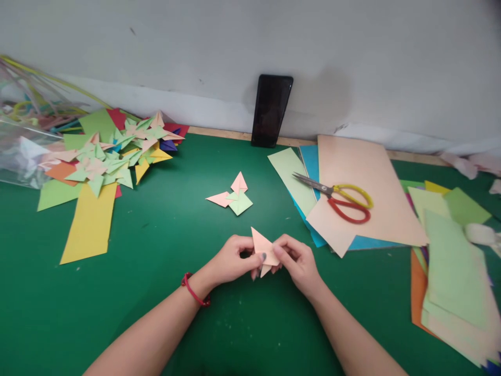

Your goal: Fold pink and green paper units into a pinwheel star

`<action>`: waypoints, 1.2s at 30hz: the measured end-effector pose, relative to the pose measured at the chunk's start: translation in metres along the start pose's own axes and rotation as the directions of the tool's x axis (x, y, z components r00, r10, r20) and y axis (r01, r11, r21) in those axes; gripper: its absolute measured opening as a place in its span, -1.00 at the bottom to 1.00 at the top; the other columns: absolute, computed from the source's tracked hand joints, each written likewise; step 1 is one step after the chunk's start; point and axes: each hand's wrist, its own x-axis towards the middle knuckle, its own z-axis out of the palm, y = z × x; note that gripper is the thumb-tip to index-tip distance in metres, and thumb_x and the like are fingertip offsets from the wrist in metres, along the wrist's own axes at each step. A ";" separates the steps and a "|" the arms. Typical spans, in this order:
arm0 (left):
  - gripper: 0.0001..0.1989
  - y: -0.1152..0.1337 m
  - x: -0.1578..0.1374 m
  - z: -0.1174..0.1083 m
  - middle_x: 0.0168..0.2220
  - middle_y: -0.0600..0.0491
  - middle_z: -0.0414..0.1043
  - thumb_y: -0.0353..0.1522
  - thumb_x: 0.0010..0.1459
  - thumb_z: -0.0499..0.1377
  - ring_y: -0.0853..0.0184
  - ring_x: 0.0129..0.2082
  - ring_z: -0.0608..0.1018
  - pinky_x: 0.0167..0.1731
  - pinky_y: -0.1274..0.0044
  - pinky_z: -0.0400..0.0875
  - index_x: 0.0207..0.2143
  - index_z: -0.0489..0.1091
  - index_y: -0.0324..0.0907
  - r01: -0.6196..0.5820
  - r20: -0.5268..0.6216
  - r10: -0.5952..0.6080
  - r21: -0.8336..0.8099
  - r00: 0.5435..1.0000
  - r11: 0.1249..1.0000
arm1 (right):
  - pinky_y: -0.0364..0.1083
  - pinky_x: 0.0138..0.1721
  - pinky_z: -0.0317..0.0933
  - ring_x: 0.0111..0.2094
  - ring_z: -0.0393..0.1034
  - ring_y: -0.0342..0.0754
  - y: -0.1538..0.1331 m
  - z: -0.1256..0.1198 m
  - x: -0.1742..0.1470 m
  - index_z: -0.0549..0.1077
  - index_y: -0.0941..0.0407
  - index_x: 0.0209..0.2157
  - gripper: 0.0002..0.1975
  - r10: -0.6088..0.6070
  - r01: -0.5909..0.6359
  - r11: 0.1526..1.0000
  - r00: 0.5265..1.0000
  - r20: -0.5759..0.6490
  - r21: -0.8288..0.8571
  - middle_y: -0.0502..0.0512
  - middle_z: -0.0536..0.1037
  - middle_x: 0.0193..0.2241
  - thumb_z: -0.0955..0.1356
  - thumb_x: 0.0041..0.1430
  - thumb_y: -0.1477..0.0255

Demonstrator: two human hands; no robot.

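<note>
A folded piece of peach paper is pinched between my two hands above the green table. My left hand, with a red band at the wrist, grips its left side, the thumb lying across the front. At its right edge, my right hand holds it between thumb and fingers. A small point of the paper sticks out below the thumbs. Just beyond my hands lies a folded paper shape with a green part and two peach points. The fingers behind the paper are partly hidden.
Scissors with yellow and red handles rest on large peach sheets at the right. More coloured paper is piled far right. Folded paper stars and a clear plastic bag sit at left. A black phone leans against the wall.
</note>
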 end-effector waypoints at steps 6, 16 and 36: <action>-0.69 -0.001 0.001 0.005 -0.63 0.12 0.29 -0.30 0.16 0.02 0.49 -0.61 0.32 -0.55 0.65 0.20 -0.58 0.30 -0.27 -0.051 -0.108 0.066 0.135 0.992 0.989 | -0.23 -0.58 0.17 -0.62 0.30 -0.23 0.000 0.002 -0.001 0.36 0.12 -0.44 -0.85 0.025 -0.025 0.999 1.000 -0.004 0.046 -0.06 0.44 -0.61 0.27 0.18 0.38; -0.66 -0.005 0.003 0.005 -0.62 0.19 0.05 -0.26 0.17 0.02 0.50 -0.59 0.14 -0.57 0.63 0.05 -0.61 0.14 -0.23 -0.065 -0.253 0.126 0.234 0.959 0.970 | -0.19 -0.54 0.13 -0.60 0.31 -0.19 -0.004 0.002 -0.001 0.34 0.14 -0.46 -0.82 0.036 -0.026 0.993 0.996 0.086 -0.115 -0.04 0.42 -0.63 0.27 0.18 0.37; -0.68 -0.004 0.001 0.006 -0.58 0.15 0.21 -0.28 0.20 -0.01 0.47 -0.56 0.27 -0.50 0.63 0.18 -0.57 0.25 -0.22 -0.114 -0.318 0.197 0.261 0.928 0.959 | -0.18 -0.51 0.09 -0.55 0.24 -0.18 -0.007 0.007 -0.002 0.39 0.12 -0.42 -0.88 -0.015 0.050 0.953 0.993 0.120 -0.298 -0.03 0.41 -0.55 0.28 0.15 0.40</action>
